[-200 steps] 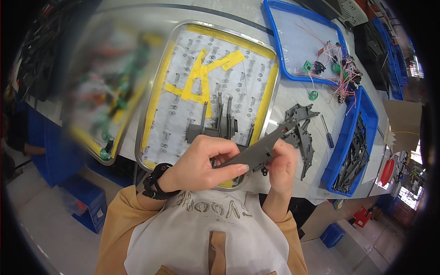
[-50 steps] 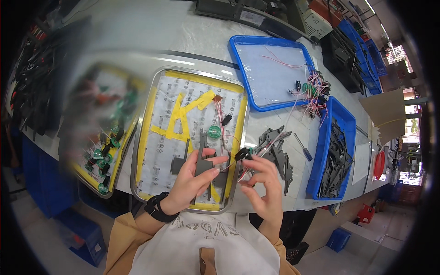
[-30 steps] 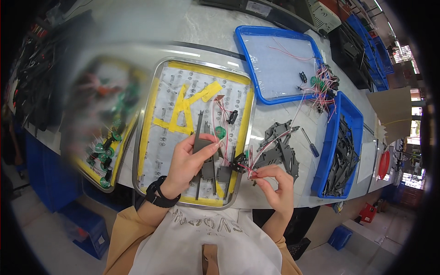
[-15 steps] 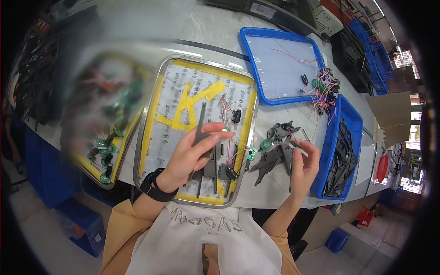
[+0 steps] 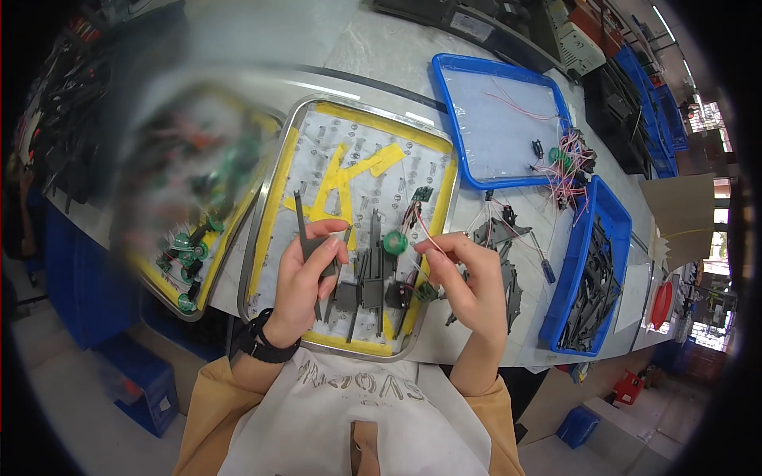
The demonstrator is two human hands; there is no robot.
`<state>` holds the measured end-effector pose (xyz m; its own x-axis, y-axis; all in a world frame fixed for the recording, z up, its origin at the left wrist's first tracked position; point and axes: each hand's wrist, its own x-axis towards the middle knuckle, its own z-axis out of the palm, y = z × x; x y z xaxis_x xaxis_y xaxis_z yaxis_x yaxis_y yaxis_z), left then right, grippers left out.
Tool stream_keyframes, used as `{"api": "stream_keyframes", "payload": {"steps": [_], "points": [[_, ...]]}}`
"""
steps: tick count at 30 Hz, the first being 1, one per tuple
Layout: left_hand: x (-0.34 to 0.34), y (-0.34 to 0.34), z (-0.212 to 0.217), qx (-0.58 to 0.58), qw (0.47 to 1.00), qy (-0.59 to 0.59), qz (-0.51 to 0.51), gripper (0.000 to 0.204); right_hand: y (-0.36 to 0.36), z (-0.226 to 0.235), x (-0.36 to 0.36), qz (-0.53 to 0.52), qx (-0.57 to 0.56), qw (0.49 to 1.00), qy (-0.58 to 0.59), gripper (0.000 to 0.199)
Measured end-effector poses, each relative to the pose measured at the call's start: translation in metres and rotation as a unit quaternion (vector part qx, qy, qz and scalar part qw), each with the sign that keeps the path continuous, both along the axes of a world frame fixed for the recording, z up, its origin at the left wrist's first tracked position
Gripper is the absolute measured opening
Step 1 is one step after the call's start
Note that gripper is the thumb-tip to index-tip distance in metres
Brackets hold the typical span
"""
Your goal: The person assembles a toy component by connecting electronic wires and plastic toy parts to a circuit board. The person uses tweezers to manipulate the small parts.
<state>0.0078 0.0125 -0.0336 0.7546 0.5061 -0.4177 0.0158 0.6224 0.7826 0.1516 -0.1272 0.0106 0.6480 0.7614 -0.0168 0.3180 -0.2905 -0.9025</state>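
Note:
My left hand (image 5: 305, 274) is closed round a long dark grey plastic part (image 5: 305, 230), which points up and away over the tray. Between the thumb and fingers of my right hand (image 5: 474, 287) are thin red and white wires (image 5: 426, 228). A round green circuit board (image 5: 394, 243) hangs by these wires, left of my fingertips. Beneath both hands lies a metal tray (image 5: 279, 159) lined with printed paper and edged in yellow tape. In it rest several dark grey plastic parts (image 5: 371, 266) and a small green board (image 5: 423, 194).
Right of the tray lie dark plastic pieces (image 5: 500, 232) and a screwdriver (image 5: 547, 268). A blue bin (image 5: 556, 317) holds many black parts. Behind it, a blue tray (image 5: 444, 119) has tangled wires (image 5: 565, 166) at its corner. At left stands another tray (image 5: 208, 285) with green boards, partly blurred.
My right hand has moved left from the dark pieces to over the tray, bringing the wires and round green board. My left hand has shifted left slightly, still holding the plastic part.

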Motion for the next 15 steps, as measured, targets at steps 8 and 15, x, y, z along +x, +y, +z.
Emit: {"api": "stream_keyframes", "payload": {"steps": [8,15], "points": [[0.032,0.012,0.024,0.087,0.953,-0.097,-0.272,0.039,-0.02,0.017,-0.004,0.017,0.122,0.985,0.121,0.015],[0.026,0.012,0.027,0.069,0.978,-0.063,-0.189,0.026,-0.027,0.005,0.004,-0.125,0.255,0.953,0.107,0.02]]}}
